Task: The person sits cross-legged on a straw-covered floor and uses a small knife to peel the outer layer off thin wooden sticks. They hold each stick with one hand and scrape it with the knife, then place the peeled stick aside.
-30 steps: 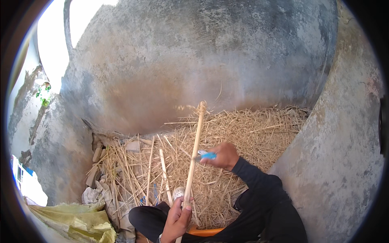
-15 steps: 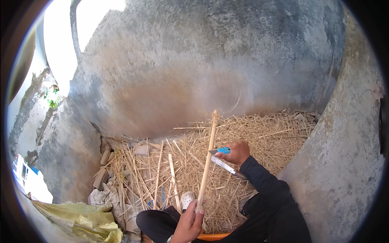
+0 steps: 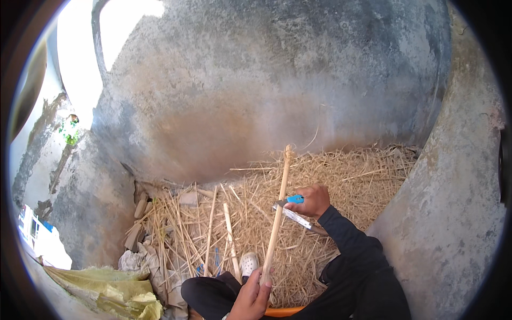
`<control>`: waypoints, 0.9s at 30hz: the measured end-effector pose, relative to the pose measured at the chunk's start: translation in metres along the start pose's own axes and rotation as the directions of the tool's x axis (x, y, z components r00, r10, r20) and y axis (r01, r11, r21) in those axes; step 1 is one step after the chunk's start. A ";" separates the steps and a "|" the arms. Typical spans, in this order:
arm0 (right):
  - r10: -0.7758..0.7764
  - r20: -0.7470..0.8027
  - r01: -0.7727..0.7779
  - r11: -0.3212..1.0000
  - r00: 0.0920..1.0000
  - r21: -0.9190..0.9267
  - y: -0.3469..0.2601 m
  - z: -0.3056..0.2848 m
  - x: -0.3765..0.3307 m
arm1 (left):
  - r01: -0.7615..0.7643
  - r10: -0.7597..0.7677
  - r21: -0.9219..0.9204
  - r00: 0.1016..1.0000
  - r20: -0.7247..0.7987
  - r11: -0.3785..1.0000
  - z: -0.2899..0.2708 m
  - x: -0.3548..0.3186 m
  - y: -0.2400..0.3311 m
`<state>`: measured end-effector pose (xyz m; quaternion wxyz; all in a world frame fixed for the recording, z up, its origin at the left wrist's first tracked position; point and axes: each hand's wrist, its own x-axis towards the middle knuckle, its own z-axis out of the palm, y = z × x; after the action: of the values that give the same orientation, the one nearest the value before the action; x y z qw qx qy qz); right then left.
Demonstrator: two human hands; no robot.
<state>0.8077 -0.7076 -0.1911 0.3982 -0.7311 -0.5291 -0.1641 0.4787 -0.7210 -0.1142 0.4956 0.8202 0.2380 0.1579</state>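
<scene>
My left hand [image 3: 250, 300] grips one stick [image 3: 275, 229], my right hand [image 3: 313, 200] is clenched round one blue knife [image 3: 294, 199], and two loose sticks [image 3: 230, 230] lie on straw [image 3: 346, 178].

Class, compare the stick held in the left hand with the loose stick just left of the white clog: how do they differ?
The held stick is gripped by the left hand, with a blue-handled knife against it; the loose stick is in neither hand. The held stick's upper end leans rightward, the loose stick's leftward. The held stick looks longer in view than the loose stick. Both are pale and slender.
</scene>
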 end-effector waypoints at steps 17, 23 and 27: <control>0.405 -0.064 -0.410 0.892 0.912 -0.189 0.075 -0.002 0.025 | 0.063 -0.063 -0.001 0.998 0.017 0.998 0.015 -0.014 -0.019; 0.479 0.524 -0.693 0.626 0.704 0.358 0.041 0.011 0.003 | 0.285 -0.265 -0.375 0.958 0.105 0.882 0.003 0.003 -0.012; 0.030 0.347 -0.137 0.948 0.937 0.288 -0.045 -0.010 -0.012 | 0.287 -0.282 -0.429 0.956 0.077 0.857 -0.008 0.011 -0.013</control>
<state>0.7640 -0.7174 -0.1738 0.4172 -0.6993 -0.5767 0.0656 0.4811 -0.7042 -0.1220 0.6855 0.6452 0.3123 0.1276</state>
